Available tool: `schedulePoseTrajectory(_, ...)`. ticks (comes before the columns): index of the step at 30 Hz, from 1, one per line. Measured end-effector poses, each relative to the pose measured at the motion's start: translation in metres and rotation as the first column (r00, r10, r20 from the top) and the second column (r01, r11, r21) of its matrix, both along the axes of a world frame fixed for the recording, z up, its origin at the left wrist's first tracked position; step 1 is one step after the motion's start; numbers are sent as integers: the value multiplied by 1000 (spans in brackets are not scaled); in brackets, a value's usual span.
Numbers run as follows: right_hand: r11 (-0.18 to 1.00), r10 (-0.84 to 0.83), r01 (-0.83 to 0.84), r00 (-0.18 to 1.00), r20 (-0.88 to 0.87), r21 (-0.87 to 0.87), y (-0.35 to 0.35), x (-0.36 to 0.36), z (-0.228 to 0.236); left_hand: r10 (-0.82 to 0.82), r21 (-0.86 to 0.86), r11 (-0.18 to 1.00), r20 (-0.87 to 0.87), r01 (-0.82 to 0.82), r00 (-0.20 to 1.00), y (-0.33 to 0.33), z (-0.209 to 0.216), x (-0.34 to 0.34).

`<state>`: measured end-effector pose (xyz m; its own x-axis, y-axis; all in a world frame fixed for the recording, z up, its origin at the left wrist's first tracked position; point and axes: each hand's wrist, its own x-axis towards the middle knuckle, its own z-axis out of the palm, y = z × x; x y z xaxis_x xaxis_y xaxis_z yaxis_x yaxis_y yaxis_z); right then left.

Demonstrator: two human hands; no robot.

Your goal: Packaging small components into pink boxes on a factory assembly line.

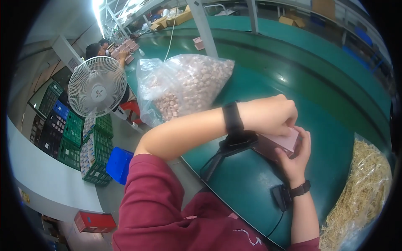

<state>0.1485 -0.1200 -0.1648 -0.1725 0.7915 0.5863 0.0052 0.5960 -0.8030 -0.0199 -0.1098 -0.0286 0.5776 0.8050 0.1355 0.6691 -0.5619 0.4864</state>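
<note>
Surface (337, 106) is green. Big clear bag of pink cubes (190, 83) on it, far left of the work spot. Bag of straw-coloured shreds (360, 188) takes up the near right. Metal post (202, 27) rises beyond the cube bag; 1 small pink tray (198, 43) lies just left of it. White fan (97, 86) stands left, off the surface's edge, with stacked green crates (95, 161) and a blue bin (118, 165) near it. Co-worker (94, 50) far left, by a pile of pink boxes.

Pink box (270, 146) is between both hands over the surface, between the 2 bags; can't tell if it touches down. Left forearm and its black wrist device (238, 143) block part of the view to the box's left end.

Left forearm runs left to right, wrist bent, knuckles up. Left grip (271, 113): fingers curled, tips at the box's top; can't tell if pinching. Right forearm comes up from the near edge. Right grip (298, 161): closed around the box's right end, thumb near side, fingers far side.
</note>
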Motion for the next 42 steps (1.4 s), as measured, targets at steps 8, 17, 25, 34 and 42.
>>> schedulePoseTrajectory(8,1000,6,-6,1000,-1,0,0,-4,1,30,33,999,16,-31,999,-7,-2,-9)
schedulePoseTrajectory(17,989,65,-81,989,131,120,2,6,-4,689,221,429,547,-876,476,-116,-4,-153)
schedulePoseTrajectory(25,991,108,-113,992,68,73,1,5,2,833,476,339,249,-811,494,-94,-40,-261)
schedulePoseTrajectory(34,985,52,-75,987,149,157,-1,0,0,759,499,297,395,-814,518,-55,-52,-340)
schedulePoseTrajectory(42,994,55,-67,988,141,85,-3,6,1,935,627,259,29,-735,354,-59,-55,-322)
